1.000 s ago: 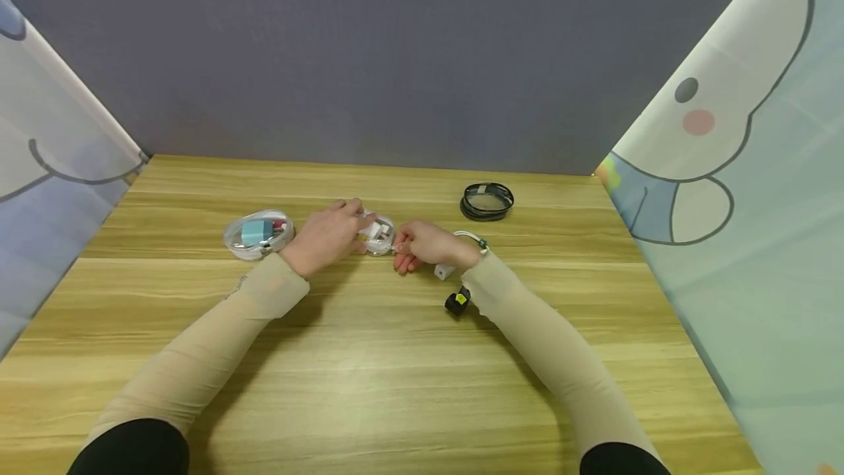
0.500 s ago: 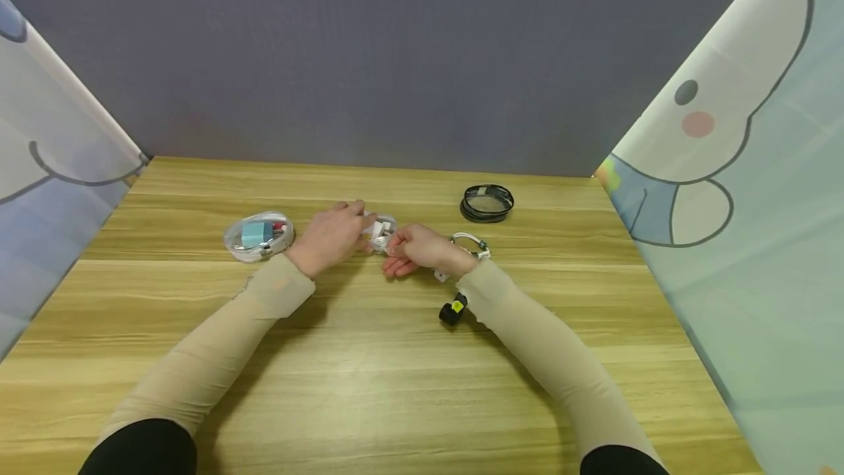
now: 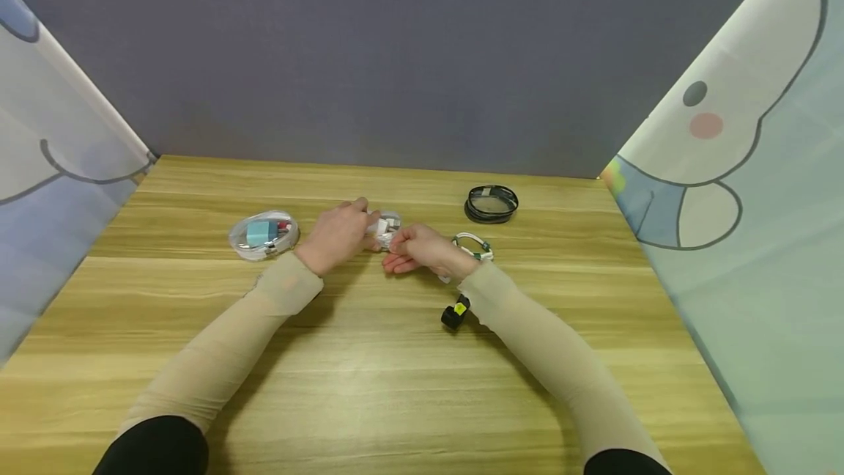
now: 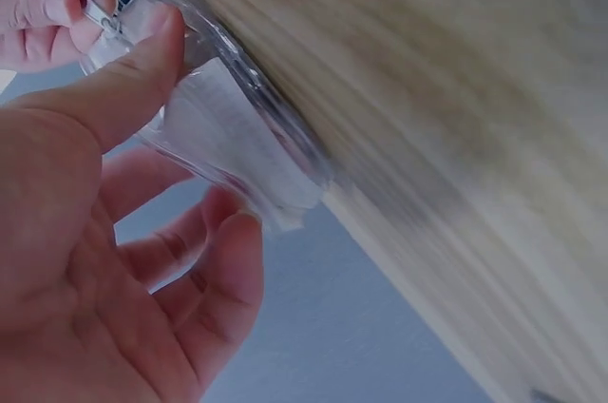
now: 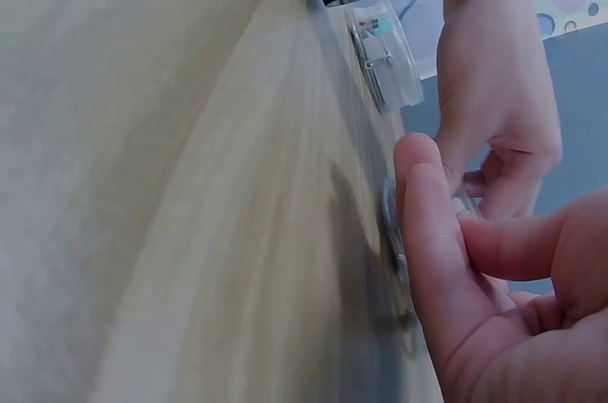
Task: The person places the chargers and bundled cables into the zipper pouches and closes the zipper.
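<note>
Working the metal zip pull [image 4: 99, 15] cleanly appears to call for the left hand [image 3: 335, 240], its grip pinching the clear pouch [image 4: 228, 123] located between both hands, to brace it while the right hand [image 3: 425, 249], its grip pinching that pull, draws evenly

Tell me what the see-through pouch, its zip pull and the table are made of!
Pouch: probably shiny clear plastic; its contents show through. Zip pull: likely metal, from its silvery look. Table: wood or wood-look covering; streaky grain, soft gloss.
</note>
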Demonstrator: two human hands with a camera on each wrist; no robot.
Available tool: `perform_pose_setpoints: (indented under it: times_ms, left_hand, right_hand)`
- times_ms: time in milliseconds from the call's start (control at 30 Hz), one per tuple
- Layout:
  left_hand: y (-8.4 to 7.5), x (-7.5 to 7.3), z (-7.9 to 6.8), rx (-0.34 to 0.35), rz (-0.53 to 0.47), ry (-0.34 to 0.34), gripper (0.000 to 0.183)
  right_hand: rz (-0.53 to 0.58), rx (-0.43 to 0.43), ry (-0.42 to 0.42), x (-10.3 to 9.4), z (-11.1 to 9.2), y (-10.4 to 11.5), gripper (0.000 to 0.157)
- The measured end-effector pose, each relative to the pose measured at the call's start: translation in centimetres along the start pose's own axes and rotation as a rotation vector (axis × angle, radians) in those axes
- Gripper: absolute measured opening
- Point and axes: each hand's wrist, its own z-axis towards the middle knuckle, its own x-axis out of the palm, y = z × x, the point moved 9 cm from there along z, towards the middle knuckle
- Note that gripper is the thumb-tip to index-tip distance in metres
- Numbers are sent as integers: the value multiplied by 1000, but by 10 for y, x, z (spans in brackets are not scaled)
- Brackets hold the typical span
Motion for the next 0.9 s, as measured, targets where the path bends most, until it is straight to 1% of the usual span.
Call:
perform_pose_setpoints:
  times_ms: [200,433,600,767,900]
  left_hand:
    - [2,2,3,-26,-31,33,71]
    - [3,4,3,-27,-29,41,72]
    - [5,6,3,-31,-36,53,75]
    - [3,5,2,0,-45,53,75]
    - [3,3,0,17,-76,53,74]
  right_hand:
    - [2,-14,-4,-4,-7,6,23]
    - [12,-61,-8,-9,-9,12,23]
    - [8,-94,-11,-17,-16,17,29]
    - [9,-117,-24,-32,-27,16,33]
    - [12,-136,-76,-51,-36,16,35]
